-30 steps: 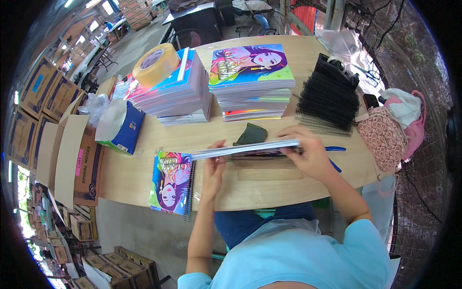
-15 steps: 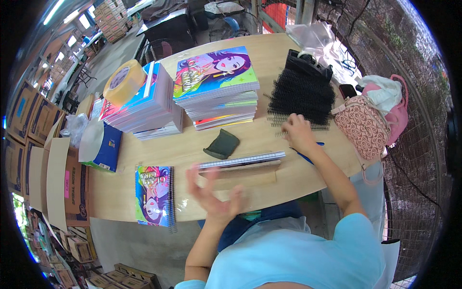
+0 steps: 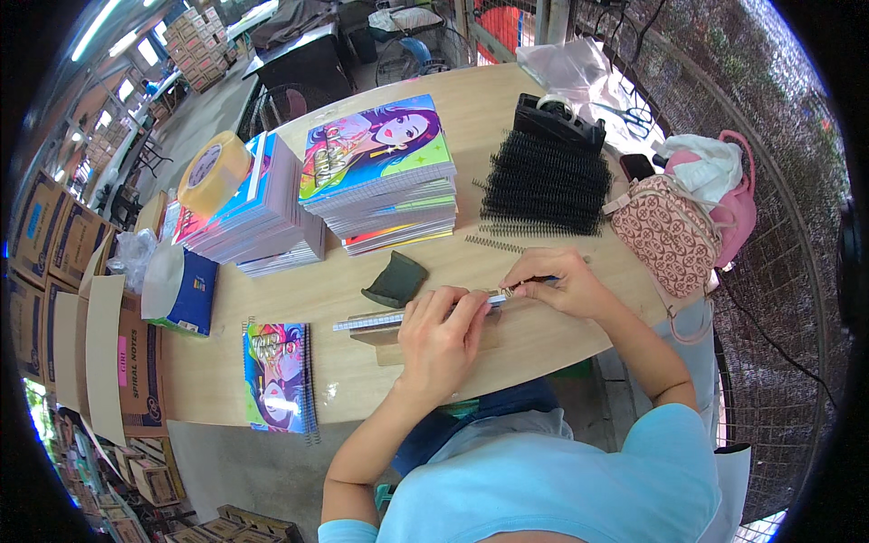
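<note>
A thin sheaf of pages (image 3: 367,321) with a punched edge stands spine-up against a low wooden block (image 3: 389,355) on the table. My left hand (image 3: 441,339) is closed over its middle, thumb and fingers gripping the upper edge. At its right end, my right hand (image 3: 563,285) pinches with thumb and forefinger; what lies between the fingertips is too small to make out. Something slim and blue shows by those fingers. A loose black spiral coil (image 3: 493,243) lies just beyond the right hand. Farther back is a pile of black spiral coils (image 3: 548,185).
Stacked notebooks (image 3: 376,149) stand at the back, with a tape roll (image 3: 214,172) on the left stack. A dark curved pad (image 3: 396,280) lies behind the sheaf. Bound notebooks (image 3: 277,376) and a blue box (image 3: 186,285) are left; a patterned pink bag (image 3: 670,231) is right.
My right hand has come from the coil pile to the sheaf's right end. My left hand, raised and spread before, now grips the sheaf. One coil lies apart from the pile.
</note>
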Action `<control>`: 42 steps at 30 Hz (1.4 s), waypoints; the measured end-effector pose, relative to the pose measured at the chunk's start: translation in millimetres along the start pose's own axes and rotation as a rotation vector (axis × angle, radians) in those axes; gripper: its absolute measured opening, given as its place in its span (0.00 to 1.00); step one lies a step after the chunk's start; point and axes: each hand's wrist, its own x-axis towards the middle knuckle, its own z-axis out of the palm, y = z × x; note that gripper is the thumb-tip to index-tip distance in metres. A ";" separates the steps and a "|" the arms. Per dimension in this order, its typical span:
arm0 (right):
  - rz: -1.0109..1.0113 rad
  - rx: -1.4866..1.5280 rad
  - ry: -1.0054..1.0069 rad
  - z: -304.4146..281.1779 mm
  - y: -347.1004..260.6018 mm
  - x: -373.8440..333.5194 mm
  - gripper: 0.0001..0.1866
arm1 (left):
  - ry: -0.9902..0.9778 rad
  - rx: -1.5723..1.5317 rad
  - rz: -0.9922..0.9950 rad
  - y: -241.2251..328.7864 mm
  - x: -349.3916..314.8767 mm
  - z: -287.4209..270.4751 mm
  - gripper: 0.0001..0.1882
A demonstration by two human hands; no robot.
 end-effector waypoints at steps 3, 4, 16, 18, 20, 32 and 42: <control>-0.019 0.044 0.020 2.7 0.4 -1.4 0.09 | -0.003 -0.008 -0.015 1.0 0.6 -1.3 0.07; -0.032 0.048 0.032 3.2 -0.1 -1.6 0.09 | -0.002 -0.011 -0.019 0.2 0.1 -0.7 0.07; -0.114 0.075 0.021 7.5 0.6 -3.7 0.06 | -0.005 -0.022 -0.045 1.6 0.8 -0.4 0.06; 0.134 0.114 -0.107 4.4 -6.5 -3.1 0.07 | -0.001 -0.015 -0.048 1.2 0.5 -0.8 0.06; 0.200 0.074 -0.128 3.0 -15.4 -1.7 0.08 | 0.004 -0.009 -0.038 0.3 -0.4 -0.9 0.06; -0.106 -0.448 0.005 31.6 -24.4 1.6 0.13 | -0.061 -0.057 -0.028 -4.0 -4.8 -0.6 0.04; 0.094 -0.570 -0.113 43.5 -34.4 -5.7 0.36 | 0.044 -0.243 0.088 -5.8 -8.4 15.7 0.14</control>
